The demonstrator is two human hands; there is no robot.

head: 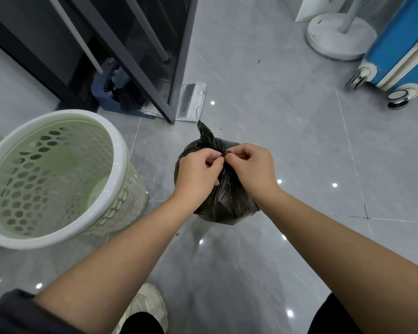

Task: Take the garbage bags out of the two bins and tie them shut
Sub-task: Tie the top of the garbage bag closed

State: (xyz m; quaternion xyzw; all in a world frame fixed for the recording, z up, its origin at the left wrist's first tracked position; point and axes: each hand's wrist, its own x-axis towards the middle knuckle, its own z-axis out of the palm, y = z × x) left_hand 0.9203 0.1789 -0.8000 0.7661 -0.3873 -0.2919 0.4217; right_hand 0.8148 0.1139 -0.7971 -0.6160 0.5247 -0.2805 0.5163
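Note:
A full black garbage bag (225,201) stands on the grey tiled floor in the middle of the head view. Its neck is gathered into a twist at the top, and one loose end (206,133) sticks up behind the hands. My left hand (198,172) and my right hand (251,167) both pinch the gathered plastic at the neck, fingertips almost touching. To the left stands a pale green perforated bin (56,239) with a white rim, with no bag inside it. Only this one bin is in view.
A dark glass-door cabinet frame (152,75) rises behind the bag, with a blue dustpan and brush (114,92) and a silver foil pouch (191,102) at its foot. A white fan base (333,39) and a blue suitcase (401,49) stand far right. My shoe (147,307) is below.

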